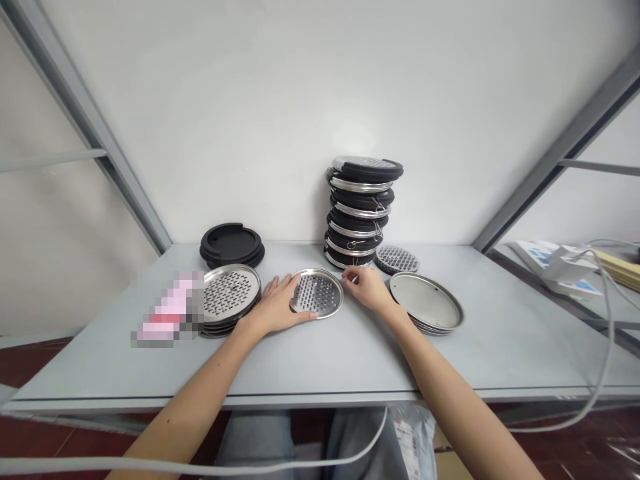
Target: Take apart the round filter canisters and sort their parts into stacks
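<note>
A round metal grater plate (323, 293) with rows of raised slots lies on the table in front of me. My left hand (280, 303) grips its left edge, the thumb along the near rim and the fingers at the far side. Beside the plate's right rim, my right hand (367, 287) is closed in a pinch; what it holds, if anything, is too small to make out. Left of my left hand is a stack of perforated grater plates (230, 293). To the right of my right hand sit several stacked shallow metal dishes (427, 303).
Behind the hands rises a tall stack of black-and-metal round pieces with wire clips (357, 220). Small grater discs (397, 259) lie beside it. Black rings (231, 245) are at the back left, near a blurred pink item (173, 310). A white cable (607, 333) hangs at right.
</note>
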Demonstrator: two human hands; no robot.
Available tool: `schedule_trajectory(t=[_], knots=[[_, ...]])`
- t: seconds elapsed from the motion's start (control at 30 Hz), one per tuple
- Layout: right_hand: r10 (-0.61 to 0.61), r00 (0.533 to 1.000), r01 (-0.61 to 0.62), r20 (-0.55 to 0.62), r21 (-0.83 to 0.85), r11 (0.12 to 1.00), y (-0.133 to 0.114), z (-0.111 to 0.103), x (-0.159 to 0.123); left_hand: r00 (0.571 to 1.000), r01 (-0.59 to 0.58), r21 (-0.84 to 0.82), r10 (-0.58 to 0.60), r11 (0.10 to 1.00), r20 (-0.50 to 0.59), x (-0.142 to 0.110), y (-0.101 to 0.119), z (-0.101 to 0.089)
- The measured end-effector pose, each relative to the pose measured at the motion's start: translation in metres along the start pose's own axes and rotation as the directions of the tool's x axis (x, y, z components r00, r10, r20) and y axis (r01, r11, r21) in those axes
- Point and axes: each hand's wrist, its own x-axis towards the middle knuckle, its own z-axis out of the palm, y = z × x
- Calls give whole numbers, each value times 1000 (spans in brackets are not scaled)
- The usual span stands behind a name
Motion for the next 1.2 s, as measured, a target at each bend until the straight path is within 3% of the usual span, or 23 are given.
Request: schedule_trajectory(t=[0.13,0.37,0.5,0.73,0.87,1.2], knots=[[-15,995,23,-101,74,997,-3,-5,2,993,-76,4,75,997,91,-4,5,-7],[-2,995,30,-97,287,958,-8,4,1,956,-216,22,207,976,207,-6,13,-8],[12,996,11,-88,256,967,-7,4,1,962,-200,27,191,979,196,-5,11,-5],[-1,999,13,-44,270,963,-5,2,1,981,-72,12,69,997,180,-5,12,-7],[-21,996,38,-87,207,978,-2,-3,2,981,-36,16,32,999,190,-7,15,-9],[-32,999,33,-8,173,984,1,-7,2,965,-156,43,143,987,220,-6,13,-6]])
